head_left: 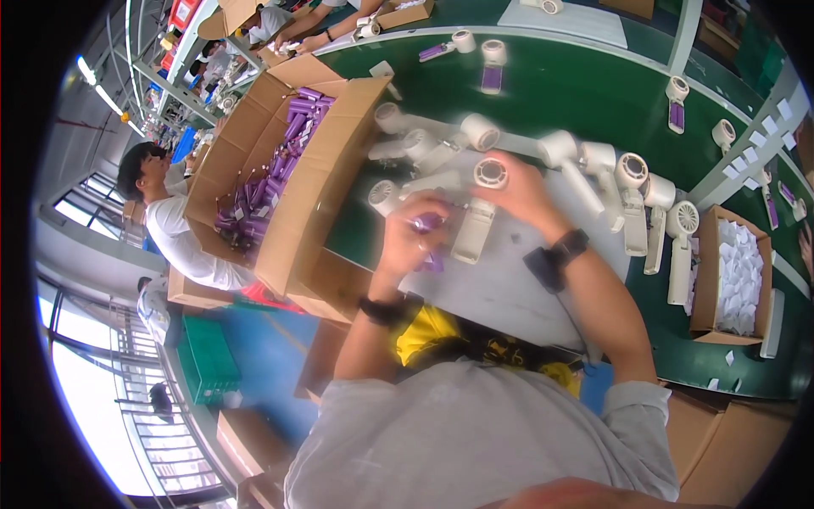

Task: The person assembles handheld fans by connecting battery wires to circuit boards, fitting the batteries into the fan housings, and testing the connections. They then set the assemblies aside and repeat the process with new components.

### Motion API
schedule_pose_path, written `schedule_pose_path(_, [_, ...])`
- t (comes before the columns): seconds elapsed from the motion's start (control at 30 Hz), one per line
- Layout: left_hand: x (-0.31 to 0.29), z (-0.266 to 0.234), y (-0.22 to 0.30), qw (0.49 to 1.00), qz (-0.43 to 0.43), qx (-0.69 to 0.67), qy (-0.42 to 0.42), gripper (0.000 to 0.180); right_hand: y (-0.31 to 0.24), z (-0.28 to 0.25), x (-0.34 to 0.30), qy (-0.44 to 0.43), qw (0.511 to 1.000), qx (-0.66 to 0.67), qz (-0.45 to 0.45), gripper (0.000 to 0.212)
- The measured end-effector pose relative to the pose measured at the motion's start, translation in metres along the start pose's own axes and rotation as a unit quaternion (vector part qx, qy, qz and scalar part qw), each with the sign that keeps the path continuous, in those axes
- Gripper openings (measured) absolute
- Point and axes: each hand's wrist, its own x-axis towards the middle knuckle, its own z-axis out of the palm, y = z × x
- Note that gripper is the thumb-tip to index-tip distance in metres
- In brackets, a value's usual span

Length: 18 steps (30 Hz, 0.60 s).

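Note:
My right hand [524, 193] is closed around the head of a white handheld fan [471, 237], whose handle points toward me. Just left of it, my left hand [409, 239] has its fingers curled on a purple battery [426, 222]; motion blurs its fingertips. Another purple piece [432, 261] shows below that hand. Both hands are over a grey work mat [534, 288]. More white fans lie around them, including a blurred fan [480, 132] beyond my hands and a row with one fan [632, 199] to the right.
A large open carton [318, 195] of purple batteries [280, 170] stands at the left. On the right is a small carton [704, 318] of white paper pieces [738, 271]. Fans with purple batteries lie on the green belt [577, 76]. A co-worker [182, 220] is beyond the large carton.

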Motion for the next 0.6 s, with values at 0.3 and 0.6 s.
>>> schedule_pose_path(0.3, [0.012, 0.006, -0.016, 0.992, 0.025, 0.114, -0.047, 0.026, -0.003, -0.005, -0.003, -0.013, 1.000, -0.009, 0.012, 0.062])
schedule_pose_path(0.6, [0.009, 0.017, 0.004, 0.972, 0.012, 0.237, 0.008, 0.027, -0.027, -0.026, -0.016, 0.003, 0.992, -0.129, -0.012, 0.060])
